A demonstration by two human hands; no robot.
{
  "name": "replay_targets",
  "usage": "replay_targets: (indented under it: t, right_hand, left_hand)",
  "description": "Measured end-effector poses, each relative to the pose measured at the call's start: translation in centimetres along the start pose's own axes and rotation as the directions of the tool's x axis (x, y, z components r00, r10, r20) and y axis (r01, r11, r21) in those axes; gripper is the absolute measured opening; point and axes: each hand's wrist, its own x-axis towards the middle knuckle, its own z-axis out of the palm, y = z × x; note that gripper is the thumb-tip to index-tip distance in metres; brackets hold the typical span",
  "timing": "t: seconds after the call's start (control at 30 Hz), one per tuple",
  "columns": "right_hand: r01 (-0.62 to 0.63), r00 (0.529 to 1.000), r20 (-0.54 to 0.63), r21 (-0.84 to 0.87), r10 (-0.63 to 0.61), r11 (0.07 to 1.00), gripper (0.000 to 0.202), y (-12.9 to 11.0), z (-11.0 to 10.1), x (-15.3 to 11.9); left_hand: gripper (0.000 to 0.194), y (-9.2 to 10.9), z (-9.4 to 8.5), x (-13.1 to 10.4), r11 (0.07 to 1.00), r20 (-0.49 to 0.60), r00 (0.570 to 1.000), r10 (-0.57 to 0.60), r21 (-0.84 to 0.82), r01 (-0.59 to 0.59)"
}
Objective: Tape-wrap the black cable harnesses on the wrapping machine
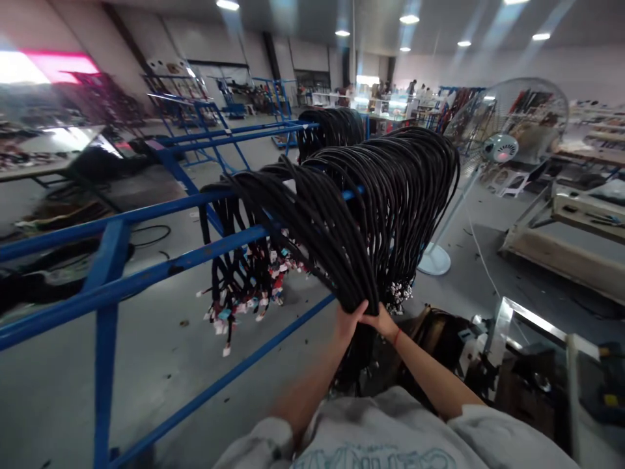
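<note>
The left hand (347,319) and right hand (383,321) are wrapped round black cables (332,251), which rise toward eleven o'clock over the blue rack (146,281) and hang toward six o'clock below.

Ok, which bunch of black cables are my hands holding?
The front bunch, slanting from the blue rack to your left hand and right hand; the cables behind it hang down.
</note>
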Motion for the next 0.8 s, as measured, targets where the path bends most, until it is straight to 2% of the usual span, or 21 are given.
replay_targets:
  t: [0.03, 0.1, 0.13, 0.2, 0.23, 0.3, 0.4, 0.5, 0.57, 0.6, 0.67, 0.7, 0.73, 0.77, 0.8]
  right_hand:
    - [0.025, 0.999, -0.024, 0.006, -0.025, 1.000, 0.034, -1.7, -1.0, 0.9]
    - [0.133, 0.970, -0.204, -0.012, -0.132, 0.991, 0.041, -5.5, -2.5, 3.2]
    - [0.184, 0.945, -0.268, -0.032, -0.186, 0.982, 0.045, -7.4, -2.8, 4.5]
    - [0.261, 0.912, -0.308, -0.079, -0.273, 0.962, 0.052, -10.3, -2.2, 6.9]
    - [0.291, 0.904, -0.298, -0.098, -0.307, 0.952, 0.053, -11.3, -1.5, 7.8]
    - [0.344, 0.895, -0.254, -0.125, -0.366, 0.930, 0.055, -11.8, 0.6, 9.0]
    - [0.406, 0.886, -0.174, -0.159, -0.431, 0.900, 0.056, -10.3, 3.7, 9.6]
    - [0.380, 0.893, -0.152, -0.248, -0.423, 0.891, 0.060, -8.9, 4.7, 9.5]
    - [0.362, 0.860, -0.232, -0.349, -0.454, 0.864, 0.063, -9.1, 4.3, 8.8]
    - [0.378, 0.817, -0.283, -0.394, -0.502, 0.838, 0.063, -9.6, 4.1, 8.1]
    - [0.468, 0.685, -0.359, -0.451, -0.634, 0.760, 0.055, -11.1, 4.1, 5.8]
    - [0.525, 0.627, -0.365, -0.455, -0.689, 0.719, 0.047, -11.9, 4.5, 4.4]
    - [0.578, 0.604, -0.339, -0.437, -0.721, 0.689, 0.040, -12.8, 5.4, 2.9]
    - [0.618, 0.628, -0.271, -0.395, -0.729, 0.680, 0.036, -13.6, 6.6, 1.5]
    - [0.646, 0.689, -0.142, -0.325, -0.711, 0.691, 0.037, -14.2, 8.3, 0.3]
  left_hand:
    - [0.033, 2.6, 1.5, 1.0, 0.996, 0.001, 0.999, 0.038, -0.083, -0.037]
    - [0.035, 8.0, 3.9, 3.7, 0.962, -0.053, 0.992, 0.115, -0.243, -0.125]
    - [0.037, 10.4, 4.5, 5.1, 0.940, -0.057, 0.987, 0.148, -0.302, -0.158]
    - [0.037, 14.0, 4.5, 7.8, 0.922, -0.066, 0.985, 0.157, -0.349, -0.170]
    - [0.037, 15.0, 3.9, 8.8, 0.922, -0.080, 0.983, 0.167, -0.342, -0.184]
    - [0.038, 15.4, 1.9, 9.9, 0.928, -0.127, 0.970, 0.209, -0.286, -0.238]
    - [0.038, 13.6, -2.2, 9.6, 0.931, -0.182, 0.932, 0.314, -0.133, -0.340]
    - [0.053, 12.4, -7.1, 6.7, 0.931, -0.154, 0.918, 0.365, 0.054, -0.361]
    - [0.060, 13.1, -11.4, 3.1, 0.927, -0.182, 0.911, 0.371, 0.138, -0.350]
    - [0.061, 13.8, -14.0, 0.7, 0.926, -0.221, 0.902, 0.372, 0.157, -0.343]
    - [0.062, 15.2, -19.5, -4.5, 0.943, -0.403, 0.853, 0.331, 0.102, -0.318]
    - [0.065, 15.5, -21.8, -7.1, 0.928, -0.444, 0.820, 0.362, 0.087, -0.362]
    - [0.068, 15.3, -23.6, -9.3, 0.904, -0.460, 0.799, 0.387, 0.015, -0.428]
    - [0.070, 14.6, -24.6, -11.1, 0.870, -0.437, 0.801, 0.409, -0.079, -0.487]
    - [0.072, 13.4, -24.7, -12.2, 0.849, -0.370, 0.831, 0.416, -0.170, -0.501]
